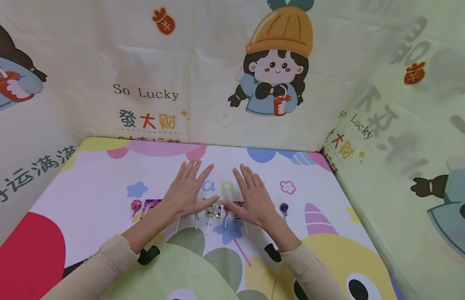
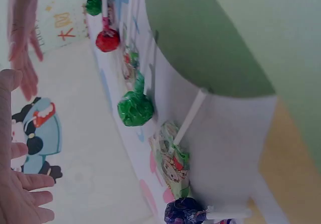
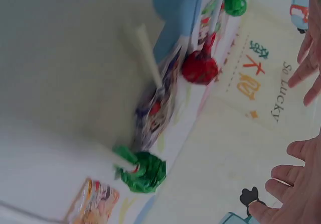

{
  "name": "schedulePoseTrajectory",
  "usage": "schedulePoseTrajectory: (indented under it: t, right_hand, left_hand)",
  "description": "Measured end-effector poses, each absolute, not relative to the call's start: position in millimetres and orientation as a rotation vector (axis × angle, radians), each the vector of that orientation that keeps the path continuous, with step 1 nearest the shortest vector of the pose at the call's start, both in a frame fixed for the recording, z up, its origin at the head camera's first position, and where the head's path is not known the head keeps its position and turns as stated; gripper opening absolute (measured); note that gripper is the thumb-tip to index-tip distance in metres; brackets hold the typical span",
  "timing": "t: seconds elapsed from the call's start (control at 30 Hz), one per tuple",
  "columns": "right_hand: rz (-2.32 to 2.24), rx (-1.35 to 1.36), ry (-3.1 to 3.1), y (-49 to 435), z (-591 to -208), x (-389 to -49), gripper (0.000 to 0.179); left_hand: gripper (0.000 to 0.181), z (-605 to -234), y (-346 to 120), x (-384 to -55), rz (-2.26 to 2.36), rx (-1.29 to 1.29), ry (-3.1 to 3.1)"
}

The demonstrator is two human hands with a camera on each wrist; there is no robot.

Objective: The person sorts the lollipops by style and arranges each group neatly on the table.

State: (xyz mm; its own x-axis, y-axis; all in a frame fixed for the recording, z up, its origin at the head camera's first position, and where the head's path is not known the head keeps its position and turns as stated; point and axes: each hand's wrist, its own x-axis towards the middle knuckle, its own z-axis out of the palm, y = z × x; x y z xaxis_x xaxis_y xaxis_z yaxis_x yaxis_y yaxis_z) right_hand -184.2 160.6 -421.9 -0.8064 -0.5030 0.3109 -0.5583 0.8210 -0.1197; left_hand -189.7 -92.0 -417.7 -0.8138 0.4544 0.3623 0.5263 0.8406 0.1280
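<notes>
Both hands hover over a row of wrapped lollipops, with nothing held. My left hand (image 1: pixel 187 191) has its fingers spread and pointing away, thumb toward the right. Mirroring it, my right hand (image 1: pixel 255 196) has straight fingers, and the two thumb tips come close together in the head view. Between them lie a flat lollipop in a clear-green wrapper (image 1: pixel 213 209) and a red ball lollipop (image 1: pixel 226 209). Beneath the left hand are a green ball lollipop (image 2: pixel 135 108) and a dark purple one (image 2: pixel 183 211). Another green lollipop (image 3: pixel 145 173) and a flat dark-wrapped lollipop (image 3: pixel 158 108) show below the right hand.
A pink lollipop (image 1: pixel 136 205) and a purple packet (image 1: pixel 151 203) lie at the row's left. A purple lollipop (image 1: pixel 284 207) marks its right end. The cartoon-printed tabletop (image 1: pixel 101 179) meets printed cloth walls (image 1: pixel 209 83) at the back and sides.
</notes>
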Motion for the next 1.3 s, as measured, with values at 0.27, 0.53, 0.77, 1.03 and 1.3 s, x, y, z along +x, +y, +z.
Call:
schedulePoseTrajectory:
  t: [0.27, 0.53, 0.77, 1.03, 1.3]
  right_hand:
    - [0.453, 0.82, -2.756, 145.7, -423.4, -167.1, 0.093]
    - [0.54, 0.842, -2.773, 130.6, -426.1, -154.9, 0.092]
    - [0.571, 0.911, -2.77, 118.9, -430.9, -148.2, 0.09]
    - [0.606, 0.985, -2.786, 104.3, -436.7, -143.4, 0.089]
    - [0.582, 1.079, -2.814, 87.7, -441.3, -143.7, 0.085]
  left_hand:
    - [0.088, -412.3, -106.2, -165.7, -0.565, -0.729, -2.646]
    - [0.081, -418.8, -130.7, -141.2, -0.781, -0.69, -2.637]
    - [0.077, -422.9, -151.6, -124.8, -0.85, -0.594, -2.67]
    - [0.07, -430.0, -175.8, -116.3, -0.923, -0.524, -2.702]
    - [0.065, -435.1, -202.3, -118.2, -1.038, -0.579, -2.729]
